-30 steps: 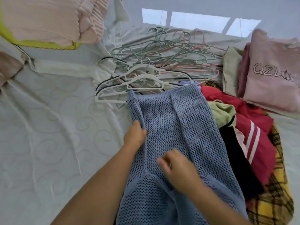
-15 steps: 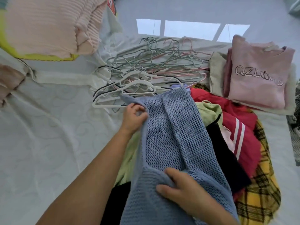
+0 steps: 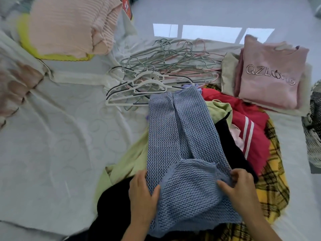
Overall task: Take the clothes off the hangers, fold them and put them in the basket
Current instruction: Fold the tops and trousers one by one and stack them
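Blue knit: lies on top of the pile of loose clothes on the bed, low in the middle of the view. It is narrowed into a long strip, and its near end is doubled over.
Long axis: runs from 6 o'clock to 12 o'clock, with the far hem just beside the hangers.
Left hand: at the strip's 7 o'clock corner, thumb on top, grasping the left edge.
Right hand: at the 5 o'clock corner, with its fingers curled in and pinching the right edge.
Key relation: both hands sit level at the near end, neither closer. The whole unfolded length lies away from them toward 12 o'clock.
Step, as judged: mid-fold. The next fold likely goes along the axis, end to end.
Basket: probably the yellow-rimmed one at 10 o'clock. It is well apart, on the left hand's side, and already holds a peach pleated garment.
Risk: the open mesh looks stretchy and could catch on a hanger hook.
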